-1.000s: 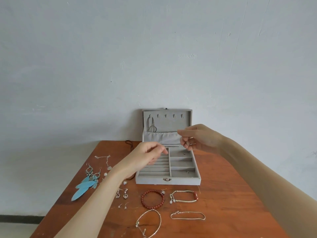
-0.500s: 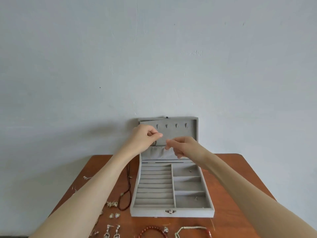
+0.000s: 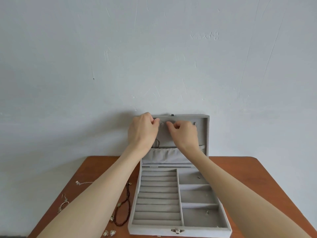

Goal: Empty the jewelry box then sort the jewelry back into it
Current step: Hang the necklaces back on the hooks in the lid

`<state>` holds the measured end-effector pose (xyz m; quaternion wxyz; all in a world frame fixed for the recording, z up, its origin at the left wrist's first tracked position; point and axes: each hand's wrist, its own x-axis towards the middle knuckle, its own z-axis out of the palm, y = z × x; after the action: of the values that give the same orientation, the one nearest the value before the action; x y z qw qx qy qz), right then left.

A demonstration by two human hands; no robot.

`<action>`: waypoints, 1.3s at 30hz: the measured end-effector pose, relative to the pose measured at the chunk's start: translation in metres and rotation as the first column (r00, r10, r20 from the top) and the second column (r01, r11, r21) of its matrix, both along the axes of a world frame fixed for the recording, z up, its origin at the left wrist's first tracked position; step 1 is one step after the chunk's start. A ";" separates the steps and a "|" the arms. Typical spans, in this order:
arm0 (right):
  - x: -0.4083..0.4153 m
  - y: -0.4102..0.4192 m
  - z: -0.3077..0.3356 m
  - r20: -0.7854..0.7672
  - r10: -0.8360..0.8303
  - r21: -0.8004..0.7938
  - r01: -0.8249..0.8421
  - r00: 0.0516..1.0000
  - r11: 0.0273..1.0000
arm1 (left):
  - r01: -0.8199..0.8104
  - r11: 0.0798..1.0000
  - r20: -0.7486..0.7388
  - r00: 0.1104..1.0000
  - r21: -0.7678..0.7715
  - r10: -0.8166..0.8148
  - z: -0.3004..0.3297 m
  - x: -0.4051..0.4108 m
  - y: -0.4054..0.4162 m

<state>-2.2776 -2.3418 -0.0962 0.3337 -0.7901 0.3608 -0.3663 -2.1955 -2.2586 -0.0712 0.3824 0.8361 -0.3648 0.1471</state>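
Note:
The grey velvet jewelry box (image 3: 202, 232) stands open on the wooden table, its lid (image 3: 205, 131) upright against the wall. Both hands are raised at the row of hooks inside the lid. My left hand (image 3: 142, 131) and my right hand (image 3: 184, 133) each pinch an end of a thin silver chain necklace (image 3: 163, 122) stretched between their fingertips. More chain hangs down (image 3: 156, 143) to the lid's fabric pocket (image 3: 164, 155). The ring rolls (image 3: 158, 196) are bare. Tiny studs (image 3: 199, 177) lie in the right-hand compartments.
On the table (image 3: 248, 177) left of the box lie a dark beaded necklace (image 3: 122, 213), a thin silver chain (image 3: 84, 182), silver earrings (image 3: 63, 203) and small heart pieces (image 3: 109, 233). The wall stands right behind the box.
Both hands rose from the lid's pocket to the hooks at its top, drawing the chain between them. The view moved closer to the box, so the front jewelry dropped out of frame.

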 end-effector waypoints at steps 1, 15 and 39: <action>0.001 0.001 -0.002 0.003 -0.008 0.017 0.008 1.000 1.000 | 0.006 1.000 -0.036 0.999 -0.005 -0.006 -0.002 0.000 0.000; -0.026 0.005 -0.025 -0.016 0.109 -0.009 -0.109 0.994 0.994 | 0.327 0.945 -0.402 0.862 -0.021 -0.308 -0.017 -0.002 0.032; -0.017 0.012 -0.029 -0.070 0.097 0.007 -0.097 0.993 0.995 | 0.220 0.969 -0.019 0.975 0.116 -0.219 -0.055 -0.006 0.025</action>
<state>-2.2948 -2.3294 -0.1248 0.3395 -0.8185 0.3341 -0.3211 -2.2017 -2.2337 -0.1261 0.3477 0.8119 -0.4621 0.0799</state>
